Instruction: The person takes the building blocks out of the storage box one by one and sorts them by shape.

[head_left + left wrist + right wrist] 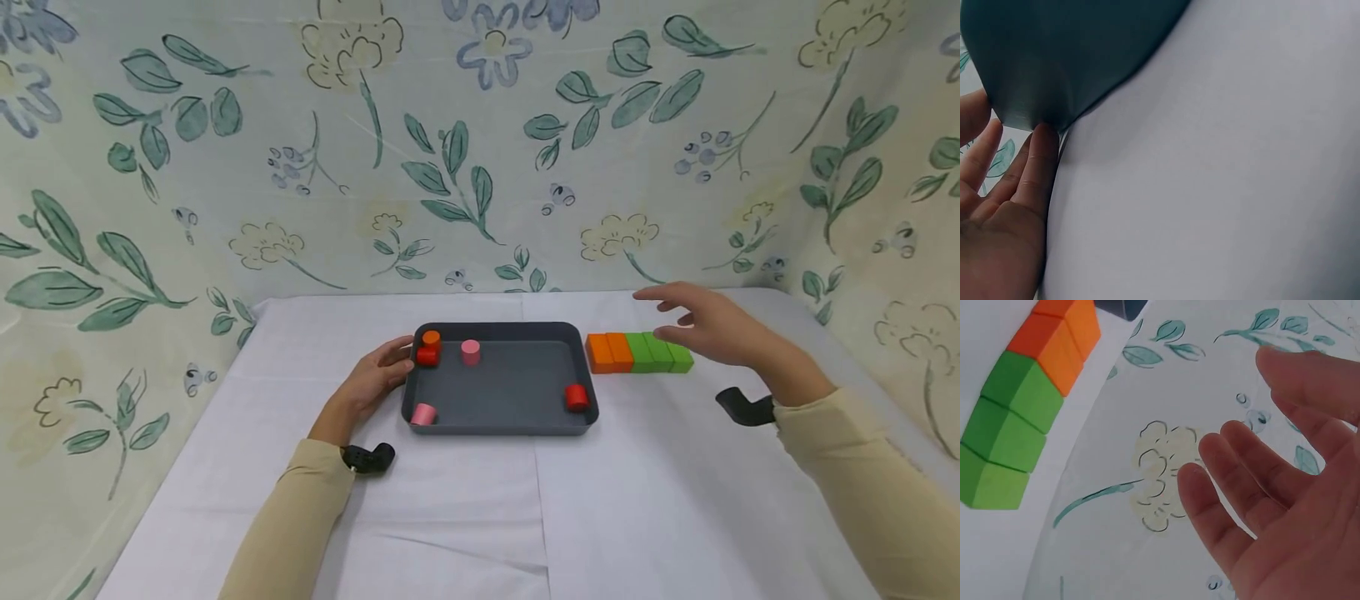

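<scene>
My left hand touches the left wall of a dark grey tray, its fairly straight fingertips against the outside, as the left wrist view also shows. My right hand is raised over the far right end of a row of blocks, fingers loosely bent and nothing in them. That row has two orange blocks and three green blocks set side by side, right of the tray. In the right wrist view the green blocks lie left of the spread fingers.
Inside the tray, an orange cylinder and a red cylinder sit at the far left corner. A pink cylinder stands near them, another pink cylinder lies near left, and a second red cylinder is at right. White cloth covers the table.
</scene>
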Motion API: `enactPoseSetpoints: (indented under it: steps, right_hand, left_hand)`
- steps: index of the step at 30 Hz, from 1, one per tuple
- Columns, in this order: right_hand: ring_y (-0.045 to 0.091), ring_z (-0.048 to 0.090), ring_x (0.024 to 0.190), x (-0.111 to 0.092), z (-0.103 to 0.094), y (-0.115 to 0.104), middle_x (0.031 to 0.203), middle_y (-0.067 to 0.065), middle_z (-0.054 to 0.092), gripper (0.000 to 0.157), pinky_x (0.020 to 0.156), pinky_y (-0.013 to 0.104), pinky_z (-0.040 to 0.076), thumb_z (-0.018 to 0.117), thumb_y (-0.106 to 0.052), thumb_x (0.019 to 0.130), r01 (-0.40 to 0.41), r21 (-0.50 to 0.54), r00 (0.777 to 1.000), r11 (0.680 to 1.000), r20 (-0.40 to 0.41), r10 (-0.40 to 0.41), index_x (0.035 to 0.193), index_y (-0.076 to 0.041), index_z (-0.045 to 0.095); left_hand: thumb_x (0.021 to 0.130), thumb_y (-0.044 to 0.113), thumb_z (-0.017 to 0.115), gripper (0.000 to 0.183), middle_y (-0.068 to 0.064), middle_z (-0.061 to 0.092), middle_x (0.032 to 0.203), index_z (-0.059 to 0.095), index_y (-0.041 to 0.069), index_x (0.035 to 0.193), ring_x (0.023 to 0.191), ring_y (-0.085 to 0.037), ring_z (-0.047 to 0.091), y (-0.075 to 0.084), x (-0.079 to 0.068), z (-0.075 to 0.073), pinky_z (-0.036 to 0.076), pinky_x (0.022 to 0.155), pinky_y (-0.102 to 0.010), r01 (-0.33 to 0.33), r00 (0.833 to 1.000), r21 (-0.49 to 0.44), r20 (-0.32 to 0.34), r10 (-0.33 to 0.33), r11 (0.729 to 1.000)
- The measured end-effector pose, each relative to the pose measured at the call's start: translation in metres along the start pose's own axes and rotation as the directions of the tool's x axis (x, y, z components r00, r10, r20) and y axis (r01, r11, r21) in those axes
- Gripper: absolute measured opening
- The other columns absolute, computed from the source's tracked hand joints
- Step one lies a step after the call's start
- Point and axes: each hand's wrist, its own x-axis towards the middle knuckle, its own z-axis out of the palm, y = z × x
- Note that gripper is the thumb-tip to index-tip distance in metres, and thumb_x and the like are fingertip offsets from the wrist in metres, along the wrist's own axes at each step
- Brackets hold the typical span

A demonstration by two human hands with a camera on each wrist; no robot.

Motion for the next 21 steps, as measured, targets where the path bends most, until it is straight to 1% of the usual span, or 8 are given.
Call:
enactPoseSetpoints:
  steps: [4, 8, 13, 17, 21]
  right_hand:
    - [0.034, 0.055, 0.122, 0.000, 0.002, -0.022, 0.146, 0.013, 0.052, 0.053, 0.098, 0.057, 0.053, 0.066, -0.008, 0.091, 0.054, -0.020, 0.998, 0.998, 0.014, -0.054, 0.142, -0.015, 0.053]
    - [0.032, 0.057, 0.122, 0.002, 0.003, -0.043, 0.143, 0.010, 0.055, 0.050, 0.098, 0.056, 0.053, 0.066, -0.008, 0.091, 0.100, -0.032, 0.995, 0.994, 0.018, -0.099, 0.139, -0.019, 0.056]
    - [0.032, 0.056, 0.125, 0.007, 0.007, -0.067, 0.143, 0.008, 0.055, 0.048, 0.098, 0.055, 0.054, 0.064, -0.005, 0.091, 0.132, -0.026, 0.990, 0.991, 0.050, -0.131, 0.136, -0.020, 0.059]
    - [0.030, 0.055, 0.127, 0.014, 0.018, -0.082, 0.141, 0.006, 0.057, 0.047, 0.100, 0.053, 0.053, 0.064, -0.002, 0.091, 0.173, -0.010, 0.981, 0.985, 0.092, -0.172, 0.134, -0.020, 0.061]
    - [0.025, 0.058, 0.122, 0.022, 0.034, -0.093, 0.137, 0.003, 0.059, 0.048, 0.098, 0.046, 0.055, 0.065, 0.000, 0.089, 0.241, -0.019, 0.962, 0.970, 0.137, -0.237, 0.133, -0.019, 0.062]
  left_hand:
    - [0.100, 0.012, 0.055, 0.060, -0.015, 0.029, 0.163, 0.033, 0.017, 0.155, 0.147, -0.035, 0.036, 0.001, -0.001, 0.000, 0.027, 0.125, -0.049, -0.004, 1.000, 0.004, 0.004, 0.004, 1.000]
    - [0.099, 0.012, 0.056, 0.060, -0.014, 0.030, 0.163, 0.033, 0.018, 0.155, 0.147, -0.034, 0.036, 0.001, -0.001, 0.000, 0.027, 0.125, -0.049, -0.002, 1.000, 0.005, 0.001, 0.002, 1.000]
    - [0.099, 0.013, 0.056, 0.060, -0.015, 0.030, 0.163, 0.034, 0.018, 0.155, 0.147, -0.035, 0.036, 0.000, 0.001, 0.000, 0.027, 0.124, -0.049, -0.006, 1.000, 0.004, 0.002, 0.006, 1.000]
    - [0.099, 0.013, 0.056, 0.061, -0.014, 0.030, 0.163, 0.034, 0.018, 0.155, 0.147, -0.034, 0.036, 0.001, 0.000, 0.000, 0.028, 0.124, -0.049, 0.002, 1.000, 0.008, 0.000, -0.002, 1.000]
    - [0.099, 0.011, 0.056, 0.061, -0.015, 0.031, 0.162, 0.034, 0.016, 0.155, 0.146, -0.034, 0.037, 0.002, -0.001, 0.000, 0.029, 0.124, -0.048, 0.002, 1.000, -0.010, -0.001, -0.002, 1.000]
